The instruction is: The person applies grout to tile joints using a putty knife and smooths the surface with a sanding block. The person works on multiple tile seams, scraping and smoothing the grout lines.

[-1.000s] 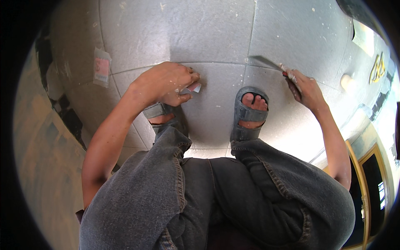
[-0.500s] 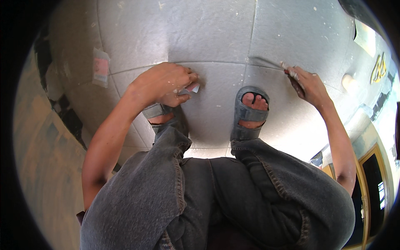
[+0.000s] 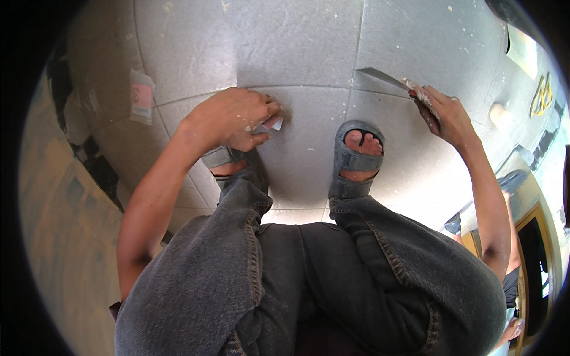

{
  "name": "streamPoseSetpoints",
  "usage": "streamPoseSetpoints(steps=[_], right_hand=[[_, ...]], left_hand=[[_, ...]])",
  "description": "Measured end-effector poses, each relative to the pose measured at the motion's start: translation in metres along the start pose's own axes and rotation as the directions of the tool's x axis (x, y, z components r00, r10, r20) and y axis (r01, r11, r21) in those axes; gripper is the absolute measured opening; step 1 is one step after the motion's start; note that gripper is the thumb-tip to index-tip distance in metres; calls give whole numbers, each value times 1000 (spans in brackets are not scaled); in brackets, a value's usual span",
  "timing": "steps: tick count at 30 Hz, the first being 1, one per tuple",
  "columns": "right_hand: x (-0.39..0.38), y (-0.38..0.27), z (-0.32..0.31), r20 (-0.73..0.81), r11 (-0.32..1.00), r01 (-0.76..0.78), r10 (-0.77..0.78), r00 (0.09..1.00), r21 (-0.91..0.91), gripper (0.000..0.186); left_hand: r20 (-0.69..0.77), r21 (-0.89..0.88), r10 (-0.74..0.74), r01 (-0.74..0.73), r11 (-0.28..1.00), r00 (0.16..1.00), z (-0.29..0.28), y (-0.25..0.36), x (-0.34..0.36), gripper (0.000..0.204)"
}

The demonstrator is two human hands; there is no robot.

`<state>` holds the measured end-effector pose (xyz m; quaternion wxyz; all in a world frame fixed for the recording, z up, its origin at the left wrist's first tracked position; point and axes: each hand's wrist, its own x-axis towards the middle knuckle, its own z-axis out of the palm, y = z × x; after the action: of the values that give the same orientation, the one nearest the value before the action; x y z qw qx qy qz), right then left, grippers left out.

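Note:
My left hand is closed on a small white and pink scrap, just above the inner side of my left sandal. Its fingers hide much of the piece. My right hand grips a putty knife by its dark red, white-smeared handle, the wide metal blade angled left over the grey floor tiles. My right sandal stands on the tiles between the two hands.
A plastic packet with a pink label lies at left. At right are a pale cylinder, yellow looped objects, a pale sheet and a wooden-framed opening. Another person's leg and sandalled foot show beside my right arm.
My right hand has shifted a little rightward with the knife, whose blade has risen in view. Another person has come into view at the right. My left hand has barely moved.

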<state>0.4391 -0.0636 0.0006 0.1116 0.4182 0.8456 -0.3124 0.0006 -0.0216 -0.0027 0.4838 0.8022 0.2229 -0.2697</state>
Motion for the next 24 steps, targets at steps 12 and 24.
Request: streamPoseSetpoints(steps=[12, 24], right_hand=[[-2, -5, 1, 34, 1000, -2, 2, 999, -5, 57], [0, -22, -10, 29, 989, -70, 66, 997, 131, 50]], left_hand=[[-22, -12, 20, -20, 1000, 1000, -1, 1, 0, 32], [-87, -12, 35, -36, 999, 996, 5, -1, -2, 25]])
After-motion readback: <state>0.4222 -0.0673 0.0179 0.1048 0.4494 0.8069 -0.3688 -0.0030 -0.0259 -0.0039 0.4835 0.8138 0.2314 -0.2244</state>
